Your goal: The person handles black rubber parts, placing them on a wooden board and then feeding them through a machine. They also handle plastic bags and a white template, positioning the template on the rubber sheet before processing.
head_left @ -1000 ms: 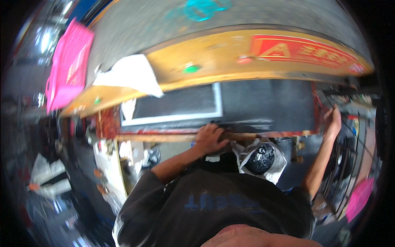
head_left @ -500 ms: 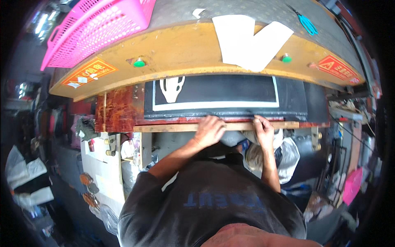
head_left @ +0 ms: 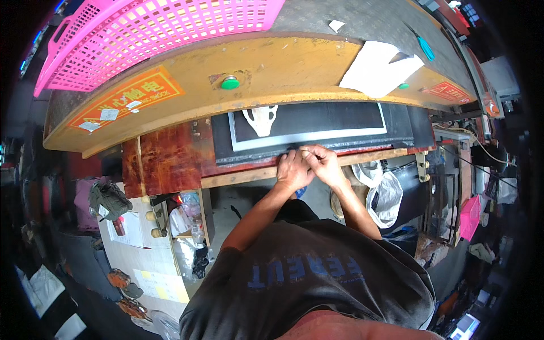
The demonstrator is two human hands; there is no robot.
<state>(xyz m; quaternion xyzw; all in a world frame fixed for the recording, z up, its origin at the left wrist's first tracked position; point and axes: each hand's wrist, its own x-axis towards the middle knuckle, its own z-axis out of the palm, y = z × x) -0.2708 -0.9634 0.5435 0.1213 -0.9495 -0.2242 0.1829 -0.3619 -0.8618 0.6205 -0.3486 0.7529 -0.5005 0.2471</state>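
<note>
My left hand (head_left: 293,170) and my right hand (head_left: 323,162) are close together at the wooden front edge (head_left: 243,178) of the work table. The right fingers are pressed together in a pinch beside the left hand's fingers, which are curled inward. Anything between the fingers is too small or hidden to make out. Just beyond them lies a black sheet (head_left: 226,157) with a white rectangular border (head_left: 306,137). A white cut-out piece with holes (head_left: 261,126) lies inside that border at its left, partly hidden under the yellow beam.
The yellow beam (head_left: 192,73) crosses above the table, bearing a green button (head_left: 230,83). White paper (head_left: 377,71) hangs over its front. On top are a pink basket (head_left: 158,34) and teal-handled scissors (head_left: 425,49). White bags (head_left: 385,198) stand below at the right.
My hands have come together: the right hand moved left, toward the left hand. The head view has shifted, so the beam and basket sit differently in the picture.
</note>
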